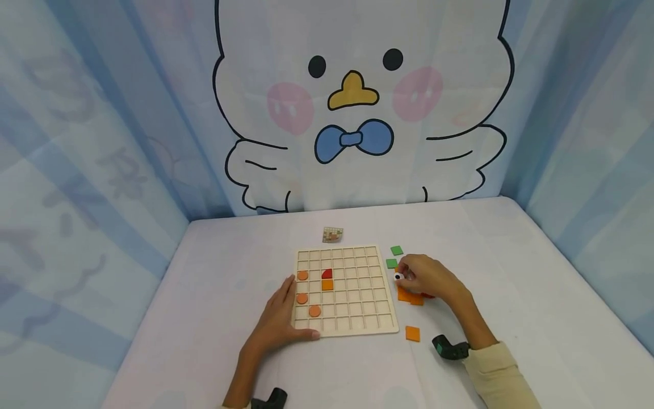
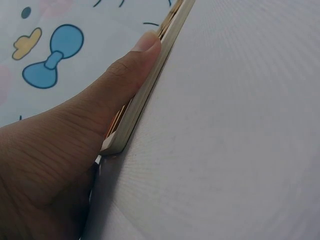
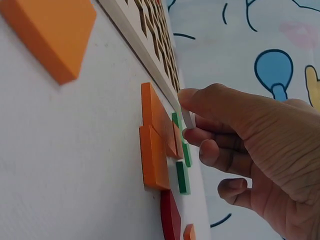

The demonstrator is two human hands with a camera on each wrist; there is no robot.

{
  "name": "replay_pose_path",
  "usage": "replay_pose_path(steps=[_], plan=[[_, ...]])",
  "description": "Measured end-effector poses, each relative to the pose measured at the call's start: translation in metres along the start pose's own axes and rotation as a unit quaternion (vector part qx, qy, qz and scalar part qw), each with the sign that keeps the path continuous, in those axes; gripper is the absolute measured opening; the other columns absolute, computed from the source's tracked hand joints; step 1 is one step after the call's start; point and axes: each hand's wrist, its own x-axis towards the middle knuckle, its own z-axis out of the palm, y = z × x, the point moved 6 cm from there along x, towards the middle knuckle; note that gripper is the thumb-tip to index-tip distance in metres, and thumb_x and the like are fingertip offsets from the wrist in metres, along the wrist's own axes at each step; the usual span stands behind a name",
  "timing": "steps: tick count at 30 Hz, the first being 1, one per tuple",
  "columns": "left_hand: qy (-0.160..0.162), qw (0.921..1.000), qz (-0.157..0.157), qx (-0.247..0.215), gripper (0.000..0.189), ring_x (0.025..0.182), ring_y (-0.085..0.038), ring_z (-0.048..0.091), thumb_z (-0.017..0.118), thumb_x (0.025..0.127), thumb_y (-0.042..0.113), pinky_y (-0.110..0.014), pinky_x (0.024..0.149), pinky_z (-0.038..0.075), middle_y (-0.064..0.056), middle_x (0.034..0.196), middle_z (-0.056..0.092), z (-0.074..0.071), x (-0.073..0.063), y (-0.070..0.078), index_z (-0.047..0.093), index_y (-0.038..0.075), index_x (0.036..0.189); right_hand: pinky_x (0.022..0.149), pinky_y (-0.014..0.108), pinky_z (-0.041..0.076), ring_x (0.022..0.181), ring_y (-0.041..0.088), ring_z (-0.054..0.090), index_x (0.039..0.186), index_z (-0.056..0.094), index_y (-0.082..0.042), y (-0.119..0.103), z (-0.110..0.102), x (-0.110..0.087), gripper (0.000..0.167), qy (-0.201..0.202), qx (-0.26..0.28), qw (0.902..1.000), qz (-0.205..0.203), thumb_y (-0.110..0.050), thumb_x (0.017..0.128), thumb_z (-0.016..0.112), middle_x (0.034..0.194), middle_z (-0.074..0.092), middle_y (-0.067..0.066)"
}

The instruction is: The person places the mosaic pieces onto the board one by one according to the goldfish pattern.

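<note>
A wooden grid board [image 1: 357,295] lies on the table, holding several round orange pieces [image 1: 314,311], a red curved-edge piece [image 1: 327,274] and an orange square tile [image 1: 327,284]. My left hand [image 1: 278,315] rests at the board's near left corner. Its thumb lies straight along the near rim in the left wrist view, and its fingers lie along the left side. Just right of the board, my right hand [image 1: 429,278] pinches a white eye piece [image 1: 398,276] with a black dot between thumb and index finger. Orange tiles [image 3: 155,160] lie below that hand.
Green tiles [image 1: 397,250] lie by the board's far right corner. One orange tile [image 1: 413,333] sits apart near the board's near right corner. A dark red piece [image 3: 170,215] is partly under the right hand. Behind the board lies a small patterned card [image 1: 332,234].
</note>
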Motion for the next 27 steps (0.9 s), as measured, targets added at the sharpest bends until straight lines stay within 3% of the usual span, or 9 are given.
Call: replay_pose_path(steps=[7, 17, 27], plan=[[0.004, 1.0, 0.0, -0.007, 0.137, 0.15, -0.034, 0.016, 0.08, 0.057, 0.072, -0.058, 0.117, 0.024, -0.008, 0.166, 0.008, -0.001, 0.002, 0.002, 0.012, 0.009, 0.158, 0.06, 0.021, 0.044, 0.067, 0.008, 0.048, 0.091, 0.065, -0.008, -0.019, 0.005, 0.007, 0.024, 0.007, 0.002, 0.9992, -0.039, -0.026, 0.083, 0.078, 0.072, 0.055, -0.005], [-0.001, 1.0, 0.002, -0.005, 0.136, 0.151, -0.033, 0.016, 0.08, 0.058, 0.071, -0.058, 0.117, 0.025, -0.009, 0.166, 0.007, 0.0, 0.0, 0.002, 0.013, 0.007, 0.157, 0.058, 0.019, 0.042, 0.066, 0.005, 0.047, 0.091, 0.063, -0.014, -0.046, 0.023, 0.018, 0.02, -0.014, 0.003, 0.9975, -0.07, -0.029, 0.085, 0.075, 0.076, 0.053, -0.008], [0.001, 1.0, -0.001, -0.002, 0.136, 0.15, -0.034, 0.017, 0.08, 0.057, 0.072, -0.057, 0.117, 0.026, -0.009, 0.166, 0.008, -0.002, 0.0, 0.001, 0.013, 0.008, 0.157, 0.057, 0.017, 0.042, 0.064, 0.004, 0.046, 0.087, 0.062, -0.014, -0.086, 0.038, 0.034, 0.02, -0.015, -0.028, 0.9886, -0.147, -0.028, 0.083, 0.075, 0.074, 0.053, -0.008]])
